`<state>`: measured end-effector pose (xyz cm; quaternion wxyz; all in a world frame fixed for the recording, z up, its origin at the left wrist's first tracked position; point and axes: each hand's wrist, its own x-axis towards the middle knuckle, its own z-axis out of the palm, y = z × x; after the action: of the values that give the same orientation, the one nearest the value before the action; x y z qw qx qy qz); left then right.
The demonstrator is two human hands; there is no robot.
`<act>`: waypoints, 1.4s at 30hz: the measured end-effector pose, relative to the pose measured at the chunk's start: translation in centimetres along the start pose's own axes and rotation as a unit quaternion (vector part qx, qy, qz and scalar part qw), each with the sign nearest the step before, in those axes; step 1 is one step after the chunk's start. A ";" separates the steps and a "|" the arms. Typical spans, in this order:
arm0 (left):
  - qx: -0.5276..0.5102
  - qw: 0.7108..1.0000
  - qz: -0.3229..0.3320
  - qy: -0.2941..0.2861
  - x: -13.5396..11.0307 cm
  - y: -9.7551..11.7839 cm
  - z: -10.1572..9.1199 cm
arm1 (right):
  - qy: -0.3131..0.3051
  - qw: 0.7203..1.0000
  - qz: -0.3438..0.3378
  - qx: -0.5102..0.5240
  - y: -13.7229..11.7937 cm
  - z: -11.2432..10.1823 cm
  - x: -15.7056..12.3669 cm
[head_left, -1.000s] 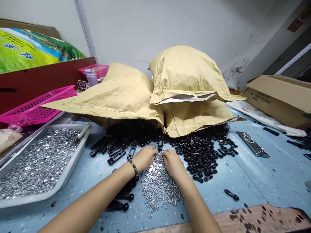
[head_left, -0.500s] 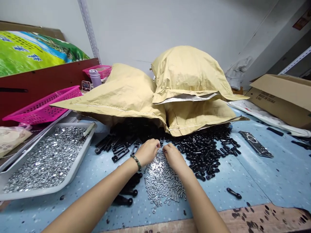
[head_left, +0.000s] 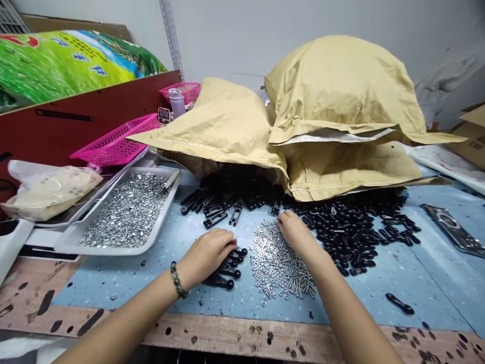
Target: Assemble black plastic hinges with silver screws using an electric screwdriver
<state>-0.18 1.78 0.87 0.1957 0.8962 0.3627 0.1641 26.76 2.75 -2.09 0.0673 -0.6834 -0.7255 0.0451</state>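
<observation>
My left hand (head_left: 207,254), with a beaded bracelet on the wrist, is closed above a small row of black ball-ended parts (head_left: 229,273). Its fingers curl down toward them, and what they hold, if anything, is hidden. Fingers bunched together, my right hand (head_left: 296,231) is at the upper right edge of a heap of silver screws and nuts (head_left: 278,260). Its fingertips are turned away, so I cannot make out what is in them. Just beyond it stands a small black forked part (head_left: 276,207). Several slotted black parts (head_left: 235,215) lie to the left.
Large tan sacks (head_left: 341,91) bulge at the back, over black parts. A heap of small black levers (head_left: 348,232) spreads at right. At left are a white tray of metal pieces (head_left: 149,246) and a pink basket (head_left: 113,146). One black lever (head_left: 400,304) lies near the front edge.
My left hand has left the top of the screw heap and moved left and toward me, over the ball-ended parts. My right hand stays by the heap. The view has shifted left.
</observation>
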 end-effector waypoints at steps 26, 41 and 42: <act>0.087 0.994 0.032 -0.054 8.8 5.2 5.6 | 0.199 0.916 0.053 0.344 -1.3 -1.6 -7.8; -0.253 0.945 -0.154 0.137 -3.8 0.2 -0.7 | 0.076 0.918 -0.105 0.375 -10.8 1.1 -5.9; -0.241 0.949 -0.152 0.137 -4.4 0.3 -0.4 | 0.071 0.930 -0.123 0.340 -11.2 1.3 -5.7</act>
<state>-3.15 -1.46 0.67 0.3769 0.7259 0.4672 0.3358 15.86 -3.58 -1.83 0.3519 -0.5264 -0.7386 0.2315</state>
